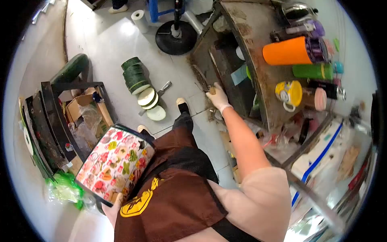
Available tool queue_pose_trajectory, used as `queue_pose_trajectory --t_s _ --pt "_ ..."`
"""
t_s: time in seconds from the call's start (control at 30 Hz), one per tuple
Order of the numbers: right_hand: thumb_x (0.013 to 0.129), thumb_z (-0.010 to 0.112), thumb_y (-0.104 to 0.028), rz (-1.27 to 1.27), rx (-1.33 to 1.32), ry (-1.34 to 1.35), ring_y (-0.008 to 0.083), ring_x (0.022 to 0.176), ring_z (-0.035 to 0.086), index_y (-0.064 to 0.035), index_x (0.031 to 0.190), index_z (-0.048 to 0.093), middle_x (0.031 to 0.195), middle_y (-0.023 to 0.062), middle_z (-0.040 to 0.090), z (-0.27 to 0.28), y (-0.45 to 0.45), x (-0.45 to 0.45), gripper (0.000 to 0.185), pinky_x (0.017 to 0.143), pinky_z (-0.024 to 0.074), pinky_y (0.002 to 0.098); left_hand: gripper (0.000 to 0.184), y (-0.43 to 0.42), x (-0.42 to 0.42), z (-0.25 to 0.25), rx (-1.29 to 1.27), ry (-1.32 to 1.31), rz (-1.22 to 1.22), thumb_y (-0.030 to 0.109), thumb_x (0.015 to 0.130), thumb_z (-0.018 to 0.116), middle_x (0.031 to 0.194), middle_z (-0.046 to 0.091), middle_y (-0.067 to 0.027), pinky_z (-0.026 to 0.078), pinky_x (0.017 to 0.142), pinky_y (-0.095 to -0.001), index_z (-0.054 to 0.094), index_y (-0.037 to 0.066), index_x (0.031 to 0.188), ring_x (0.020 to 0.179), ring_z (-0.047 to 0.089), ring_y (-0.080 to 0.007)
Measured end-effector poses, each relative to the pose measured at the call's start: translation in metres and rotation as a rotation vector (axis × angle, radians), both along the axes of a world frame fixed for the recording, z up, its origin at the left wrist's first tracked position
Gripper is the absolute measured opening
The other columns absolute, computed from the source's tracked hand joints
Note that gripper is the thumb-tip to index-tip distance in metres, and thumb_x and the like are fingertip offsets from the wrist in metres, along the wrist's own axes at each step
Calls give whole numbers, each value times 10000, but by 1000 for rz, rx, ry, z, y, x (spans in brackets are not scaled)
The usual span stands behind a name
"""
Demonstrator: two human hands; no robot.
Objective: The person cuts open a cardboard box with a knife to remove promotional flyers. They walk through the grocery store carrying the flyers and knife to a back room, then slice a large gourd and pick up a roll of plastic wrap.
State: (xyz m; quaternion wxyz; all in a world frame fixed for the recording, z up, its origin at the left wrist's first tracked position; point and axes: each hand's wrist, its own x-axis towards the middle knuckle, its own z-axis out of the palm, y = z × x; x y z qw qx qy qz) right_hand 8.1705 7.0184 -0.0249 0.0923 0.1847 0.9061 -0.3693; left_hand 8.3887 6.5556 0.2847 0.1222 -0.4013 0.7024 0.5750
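My left hand grips the lower edge of a dark-rimmed board printed with fruit and vegetables, tilted against my apron. My right hand, in a thin translucent glove, reaches out to the open side of a worn shelf unit. Its fingers close on the short light-brown handle of what looks like a knife, its narrow dark blade pointing away from me. On the floor ahead lies a thick-skinned green winter melon, cut into rounds with a few pale slices fallen flat. A metal-handled knife lies partly under the slices.
Bottles, an orange tumbler and a yellow mug stand on the shelf unit. At left are a whole melon and a dark frame holding a cardboard box. A round black stand base sits ahead.
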Motion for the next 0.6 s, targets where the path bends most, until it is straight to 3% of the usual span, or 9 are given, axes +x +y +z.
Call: queue_pose_trajectory --t_s 0.03,0.13,0.2,0.37,0.5,0.6 --pt "776 651 -253 104 91 -74 317 1087 525 -22 995 606 1397 153 351 3 10 -21 322 897 433 378 493 9 4 1 -2 -35 35 9 698 735 982 599 -107 468 776 -294 499 -36 1128 863 585 -178" --pt "771 638 -286 158 231 -147 327 1088 516 -37 969 622 1426 123 306 9 23 -68 319 905 427 395 496 29 15 0 -28 -128 142 7 697 736 984 598 -108 469 775 -294 497 -37 1130 863 585 -178" --pt "767 638 -290 91 278 -192 332 1079 519 -47 973 624 1404 117 338 33 -6 -95 320 907 422 404 497 -3 -2 13 -13 -185 182 6 697 736 985 598 -108 470 775 -294 496 -37 1131 863 586 -178" --pt "751 651 -301 -14 387 -61 366 1079 497 -49 971 627 1335 171 382 5 -31 -105 336 912 412 433 502 2 -2 19 -33 -215 267 4 696 737 987 598 -109 472 774 -295 494 -37 1134 864 587 -179" --pt "731 667 -285 -66 317 -83 374 1129 461 -41 999 624 1356 191 348 7 -44 -105 364 947 387 430 506 8 6 26 -25 -215 315 2 696 738 989 598 -110 473 774 -295 492 -37 1136 864 587 -179" --pt "742 655 -249 -77 103 -64 393 1259 317 34 959 609 1374 253 300 30 -65 -105 360 1039 296 403 509 10 10 32 -14 -211 333 0 695 738 991 598 -110 474 773 -295 490 -37 1138 864 588 -179"
